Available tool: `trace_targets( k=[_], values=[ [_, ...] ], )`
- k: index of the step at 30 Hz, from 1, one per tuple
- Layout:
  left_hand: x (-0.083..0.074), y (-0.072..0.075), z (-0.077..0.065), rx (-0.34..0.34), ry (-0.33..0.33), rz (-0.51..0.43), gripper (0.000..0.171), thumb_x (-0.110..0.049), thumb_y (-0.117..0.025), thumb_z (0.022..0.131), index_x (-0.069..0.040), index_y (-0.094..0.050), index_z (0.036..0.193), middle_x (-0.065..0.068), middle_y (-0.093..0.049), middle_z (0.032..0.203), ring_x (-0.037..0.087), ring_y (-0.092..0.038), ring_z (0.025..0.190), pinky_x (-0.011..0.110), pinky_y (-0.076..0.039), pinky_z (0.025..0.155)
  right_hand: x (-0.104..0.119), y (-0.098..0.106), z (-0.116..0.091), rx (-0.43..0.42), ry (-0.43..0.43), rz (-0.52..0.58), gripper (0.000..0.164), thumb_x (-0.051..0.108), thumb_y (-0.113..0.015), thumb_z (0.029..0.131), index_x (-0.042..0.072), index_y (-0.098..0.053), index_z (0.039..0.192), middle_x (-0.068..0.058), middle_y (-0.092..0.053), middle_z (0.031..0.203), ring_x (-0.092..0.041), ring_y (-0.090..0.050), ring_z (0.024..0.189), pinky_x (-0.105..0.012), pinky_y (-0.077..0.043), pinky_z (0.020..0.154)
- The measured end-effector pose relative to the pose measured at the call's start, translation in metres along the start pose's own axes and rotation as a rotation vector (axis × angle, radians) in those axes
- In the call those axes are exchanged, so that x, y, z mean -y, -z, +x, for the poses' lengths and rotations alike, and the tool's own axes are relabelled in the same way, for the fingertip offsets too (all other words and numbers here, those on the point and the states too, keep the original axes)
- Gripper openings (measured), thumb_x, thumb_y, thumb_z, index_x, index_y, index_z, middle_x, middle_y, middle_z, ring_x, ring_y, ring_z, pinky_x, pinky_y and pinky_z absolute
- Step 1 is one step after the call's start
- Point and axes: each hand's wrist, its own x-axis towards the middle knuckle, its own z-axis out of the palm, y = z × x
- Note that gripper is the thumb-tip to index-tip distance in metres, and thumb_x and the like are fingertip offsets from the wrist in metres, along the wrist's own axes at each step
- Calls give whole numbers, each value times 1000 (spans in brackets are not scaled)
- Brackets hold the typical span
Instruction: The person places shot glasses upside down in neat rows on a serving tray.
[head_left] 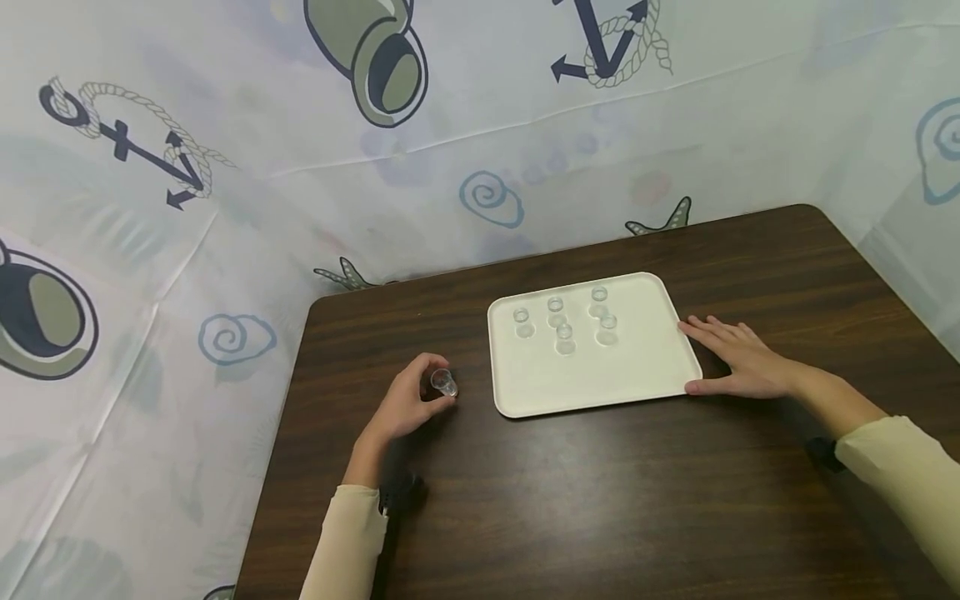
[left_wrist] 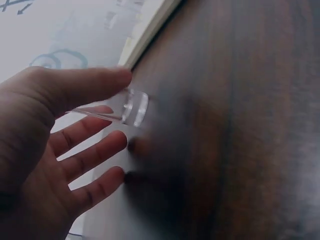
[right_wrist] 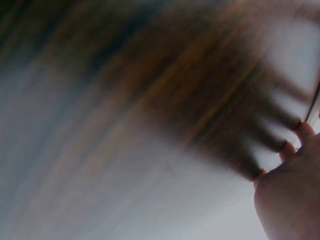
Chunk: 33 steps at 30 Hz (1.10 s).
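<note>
Left of the tray in the head view, my left hand [head_left: 405, 404] holds a small clear shot glass [head_left: 445, 383] between thumb and fingers, close over the table. In the left wrist view the thick base of the shot glass [left_wrist: 135, 107] shows below the thumb, while its upper part is partly hidden by the hand. My right hand [head_left: 746, 362] lies with spread fingers at the right edge of a white rectangular tray [head_left: 592, 379], fingertips and thumb at its rim. Several more small clear glasses [head_left: 565, 333] stand on the tray's back half.
The tray lies on a dark wood-grain table [head_left: 570, 500]. Behind and to the left hangs a pale cloth [head_left: 300, 208] printed with anchors and shells, close against the table's edges.
</note>
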Motion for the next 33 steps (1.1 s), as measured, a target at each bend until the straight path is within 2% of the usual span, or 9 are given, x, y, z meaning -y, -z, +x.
trace_targets(
  k=[4, 8, 15, 18, 23, 27, 33],
  values=[
    [4, -5, -3, -50, 11, -21, 45, -19, -79, 80, -18, -54, 118, -3, -59, 103, 17, -54, 88, 42, -48, 70, 0, 0, 0, 0, -3, 2, 98, 49, -69, 83, 16, -12, 155, -20, -9, 158, -42, -3, 144, -64, 5, 109],
    [4, -9, -5, -97, 9, -55, 40, -20, -78, 81, -23, -54, 113, -4, -60, 97, 16, -55, 86, 41, -47, 69, -1, 1, -1, -2, -7, 0, 98, 50, -69, 83, 17, -11, 155, -20, -9, 158, -41, -2, 144, -63, 5, 109],
    [6, -20, -10, -161, -38, -158, 34, -15, -76, 83, -15, -56, 110, 4, -58, 98, 22, -55, 87, 45, -47, 70, -2, -1, 0, -1, -9, -4, 98, 51, -69, 82, 17, -13, 155, -19, -10, 158, -42, -3, 144, -64, 3, 109],
    [-1, -21, -13, -204, -61, -168, 33, -8, -75, 82, -7, -57, 110, 11, -58, 98, 29, -54, 85, 49, -45, 68, -3, -1, 1, 0, -9, -8, 98, 51, -69, 82, 16, -12, 155, -19, -10, 158, -42, -3, 144, -64, 3, 109],
    [-20, -16, -19, -266, -63, -180, 34, 0, -74, 81, 0, -57, 111, 18, -59, 99, 34, -53, 85, 52, -44, 68, -4, -2, 1, 4, -11, -9, 98, 51, -68, 82, 17, -12, 155, -18, -9, 158, -41, -2, 144, -64, 3, 109],
    [-25, -10, -21, -286, -54, -201, 35, 1, -73, 81, 2, -58, 112, 18, -59, 99, 32, -55, 84, 47, -46, 69, -3, -1, 1, 5, -12, -8, 98, 51, -68, 82, 17, -12, 155, -19, -9, 158, -41, -2, 144, -64, 4, 109],
    [-24, 8, -21, -311, -11, -237, 36, 4, -72, 81, 4, -57, 113, 19, -59, 104, 32, -60, 86, 37, -52, 68, -2, -1, 0, 4, -12, -3, 98, 51, -68, 82, 16, -12, 155, -19, -10, 158, -41, -2, 144, -64, 5, 109]
  ],
)
